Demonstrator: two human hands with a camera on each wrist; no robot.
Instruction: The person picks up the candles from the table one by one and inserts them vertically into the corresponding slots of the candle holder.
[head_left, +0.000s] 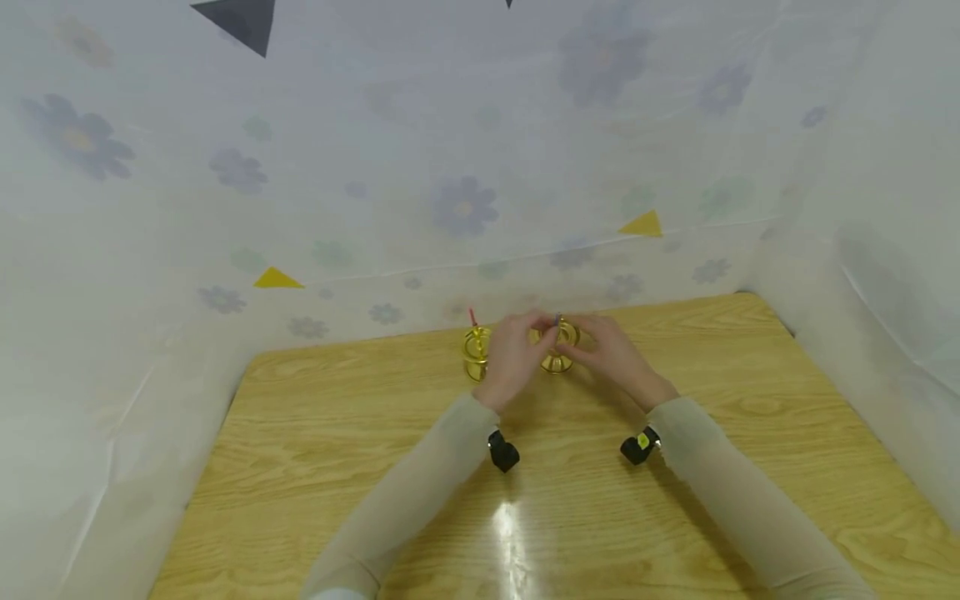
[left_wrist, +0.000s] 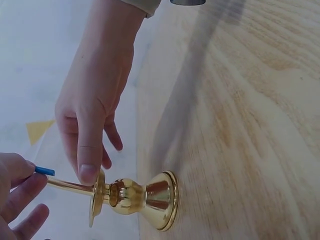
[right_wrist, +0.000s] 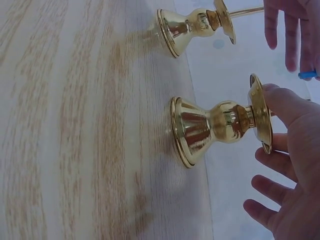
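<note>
Two brass candlesticks upright at far edge of wooden table, near each other. Left hand pinching blue candle over nearer candlestick. Right hand steadying that candlestick's drip pan, thumb on rim, other fingers loose.
</note>
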